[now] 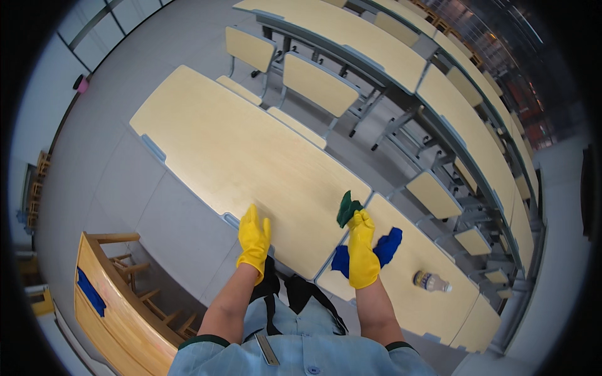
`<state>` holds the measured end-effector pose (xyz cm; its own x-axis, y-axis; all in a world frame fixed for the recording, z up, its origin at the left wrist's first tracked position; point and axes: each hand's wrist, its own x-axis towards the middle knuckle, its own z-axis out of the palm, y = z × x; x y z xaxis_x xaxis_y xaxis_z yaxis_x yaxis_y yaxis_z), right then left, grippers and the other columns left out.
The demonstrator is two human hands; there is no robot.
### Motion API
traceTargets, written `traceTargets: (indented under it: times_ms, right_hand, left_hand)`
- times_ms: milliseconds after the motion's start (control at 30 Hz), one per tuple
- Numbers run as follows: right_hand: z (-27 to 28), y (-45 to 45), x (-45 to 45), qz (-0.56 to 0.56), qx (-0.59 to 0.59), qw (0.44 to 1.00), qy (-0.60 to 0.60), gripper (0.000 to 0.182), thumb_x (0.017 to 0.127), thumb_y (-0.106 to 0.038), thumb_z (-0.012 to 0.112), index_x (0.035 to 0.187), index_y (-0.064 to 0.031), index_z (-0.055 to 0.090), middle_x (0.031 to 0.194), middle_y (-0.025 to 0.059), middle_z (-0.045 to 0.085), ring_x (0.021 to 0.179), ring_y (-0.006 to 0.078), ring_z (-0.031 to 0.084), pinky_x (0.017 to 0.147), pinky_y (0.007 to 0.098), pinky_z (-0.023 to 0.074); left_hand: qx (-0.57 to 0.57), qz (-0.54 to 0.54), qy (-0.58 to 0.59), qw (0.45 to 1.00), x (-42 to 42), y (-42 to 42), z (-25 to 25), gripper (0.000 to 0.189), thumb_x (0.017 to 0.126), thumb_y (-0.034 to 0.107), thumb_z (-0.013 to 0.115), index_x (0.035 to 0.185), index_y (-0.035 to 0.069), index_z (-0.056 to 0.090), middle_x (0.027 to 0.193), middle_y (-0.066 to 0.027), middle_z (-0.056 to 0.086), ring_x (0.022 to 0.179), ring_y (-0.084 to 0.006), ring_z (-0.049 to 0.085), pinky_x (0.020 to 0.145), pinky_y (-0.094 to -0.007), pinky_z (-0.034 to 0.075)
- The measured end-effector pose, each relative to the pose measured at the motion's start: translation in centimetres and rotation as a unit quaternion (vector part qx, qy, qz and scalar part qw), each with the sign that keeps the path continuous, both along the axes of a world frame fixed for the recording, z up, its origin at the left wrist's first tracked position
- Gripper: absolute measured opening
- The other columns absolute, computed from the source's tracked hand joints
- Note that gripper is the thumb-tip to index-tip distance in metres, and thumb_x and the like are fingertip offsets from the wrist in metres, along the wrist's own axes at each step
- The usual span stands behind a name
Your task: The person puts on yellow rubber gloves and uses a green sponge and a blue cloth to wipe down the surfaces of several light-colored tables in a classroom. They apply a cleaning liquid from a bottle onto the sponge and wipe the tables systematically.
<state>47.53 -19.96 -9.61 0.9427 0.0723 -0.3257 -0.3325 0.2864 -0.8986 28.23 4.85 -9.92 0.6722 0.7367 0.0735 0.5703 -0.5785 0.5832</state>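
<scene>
My right hand point(362, 249), in a yellow rubber glove, grips a dark green scouring pad point(347, 209) above the right end of the pale wood-look desk point(254, 155). Below that hand a blue cloth point(388, 245) lies on the adjoining desk, partly hidden by the glove. A clear bottle with a label point(430, 282) lies on its side farther right on the same desk. My left hand point(254, 235), gloved in yellow too, is over the near edge of the first desk. Its fingers point forward with the thumb apart, and it holds nothing.
Chairs point(320, 84) stand behind the desk, with more curved desk rows point(338, 23) beyond. At lower left is a wooden counter point(101, 301) with another blue cloth point(91, 291) on it and wooden stools point(131, 270) beside it. A pink bin point(82, 84) sits by the left wall.
</scene>
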Motion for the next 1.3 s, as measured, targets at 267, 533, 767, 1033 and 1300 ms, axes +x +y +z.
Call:
traceTargets:
  times_ms: [267, 533, 767, 1033, 1300]
  right_hand:
    - [2.9, 6.7, 7.5, 0.303, -0.541, 0.693, -0.367, 0.027, 0.098, -0.011, 0.064, 0.124, -0.0091, 0.073, 0.135, 0.0157, 0.067, 0.125, 0.0334, 0.061, 0.110, 0.0382, 0.0451]
    - [-1.8, 9.0, 7.0, 0.311, -0.621, 0.609, -0.383, 0.038, 0.094, -0.023, 0.071, 0.126, -0.0019, 0.071, 0.138, 0.0183, 0.065, 0.124, 0.0371, 0.061, 0.110, 0.0418, 0.0457]
    - [-13.0, 6.3, 11.2, 0.333, -0.537, 0.720, -0.287, 0.019, 0.090, -0.006, 0.063, 0.106, -0.0039, 0.073, 0.112, 0.0163, 0.071, 0.102, 0.0348, 0.066, 0.091, 0.0370, 0.0527]
    - [-11.4, 16.9, 14.1, 0.376, -0.421, 0.714, -0.415, 0.025, 0.091, -0.002, 0.062, 0.115, -0.0039, 0.070, 0.119, 0.0191, 0.068, 0.117, 0.0405, 0.061, 0.104, 0.0478, 0.0471]
    - [-11.5, 10.5, 15.5, 0.403, -0.480, 0.562, -0.539, 0.026, 0.081, 0.005, 0.061, 0.104, -0.0036, 0.066, 0.100, 0.0242, 0.063, 0.095, 0.0467, 0.059, 0.085, 0.0538, 0.0482]
  left_hand:
    - [0.088, 0.044, 0.019, 0.995, 4.3, 0.4, -2.9, 0.058, 0.094, 0.022, 0.067, 0.143, -0.004, 0.051, 0.147, -0.0293, 0.050, 0.134, -0.0472, 0.047, 0.116, -0.0530, 0.035]
    - [0.130, 0.084, 0.074, 0.985, 7.7, 0.1, -6.0, 0.059, 0.095, 0.024, 0.063, 0.144, -0.005, 0.050, 0.150, -0.0311, 0.047, 0.136, -0.0498, 0.044, 0.117, -0.0602, 0.028]
    - [0.098, 0.079, 0.114, 0.985, 9.0, 0.2, -6.0, 0.061, 0.095, 0.028, 0.062, 0.146, -0.004, 0.049, 0.153, -0.0293, 0.045, 0.140, -0.0487, 0.042, 0.120, -0.0608, 0.025]
    - [0.067, 0.082, 0.134, 0.985, 8.7, 1.1, -6.0, 0.064, 0.092, 0.028, 0.063, 0.146, -0.004, 0.048, 0.152, -0.0300, 0.045, 0.140, -0.0486, 0.042, 0.121, -0.0610, 0.023]
    - [0.041, 0.089, 0.156, 0.983, 8.4, 1.4, -6.2, 0.064, 0.092, 0.029, 0.064, 0.145, -0.004, 0.050, 0.152, -0.0312, 0.044, 0.140, -0.0496, 0.041, 0.121, -0.0630, 0.022]
